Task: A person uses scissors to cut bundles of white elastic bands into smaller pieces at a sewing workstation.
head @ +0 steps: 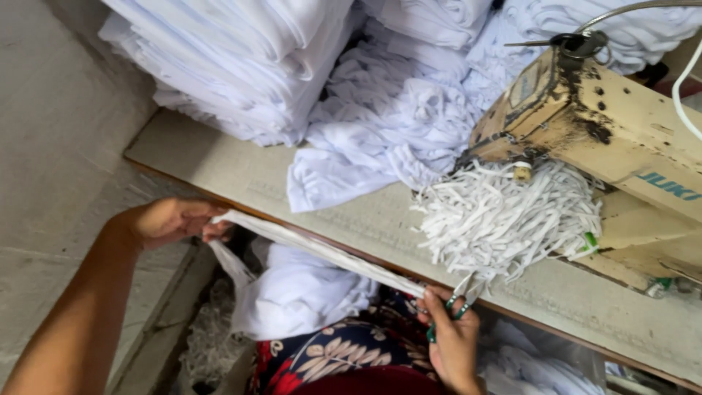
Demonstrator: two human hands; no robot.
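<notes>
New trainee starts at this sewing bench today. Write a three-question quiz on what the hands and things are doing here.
1. True or false: the left hand grips one end of the white cloth strip stretched along the table edge.
2. Multiple choice: the right hand holds A) a spool, B) small green-handled scissors, C) a ruler.
3. Fill in: the heap of cut white strips lies under the head of the ______.

Key:
1. True.
2. B; the blades sit at the strip's right end.
3. Sewing machine, beige and worn, with folded white garments stacked to its left.
</notes>
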